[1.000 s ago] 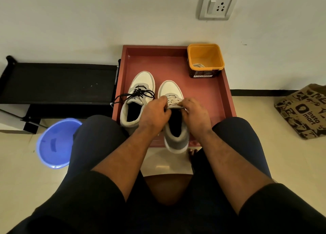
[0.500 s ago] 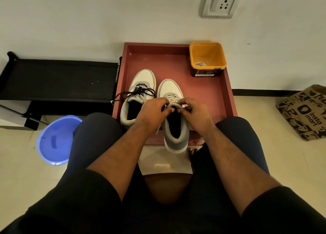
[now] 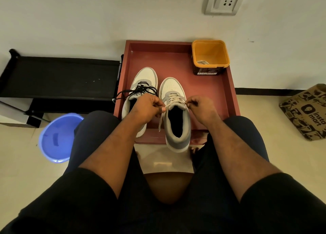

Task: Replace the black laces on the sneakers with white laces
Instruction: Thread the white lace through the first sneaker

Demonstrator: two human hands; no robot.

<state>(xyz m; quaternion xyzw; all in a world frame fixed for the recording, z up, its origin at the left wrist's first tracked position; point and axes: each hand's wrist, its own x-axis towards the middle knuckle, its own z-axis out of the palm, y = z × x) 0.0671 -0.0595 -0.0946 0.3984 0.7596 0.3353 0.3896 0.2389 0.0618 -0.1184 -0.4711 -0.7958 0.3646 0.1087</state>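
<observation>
Head view: two sneakers stand side by side in a red tray [image 3: 227, 92] on the floor against the wall, toes toward the wall. The right sneaker [image 3: 176, 121] carries a white lace [image 3: 173, 99] through its eyelets; its heel overhangs the near tray rim. The left hand [image 3: 147, 108] pinches one lace end at the left side of the collar, with a loose length hanging below the grip. The right hand [image 3: 200, 108] pinches the other lace end at the right side of the collar, fingers curled. The left sneaker [image 3: 141, 85] carries a black lace [image 3: 139, 91], one end trailing over the left tray rim. An orange tub [image 3: 210, 57] stands in the far right tray corner. A blue basin [image 3: 56, 138] lies on the floor to the left, near a black shelf [image 3: 61, 76]. A printed paper bag [image 3: 307, 112] lies to the right.
</observation>
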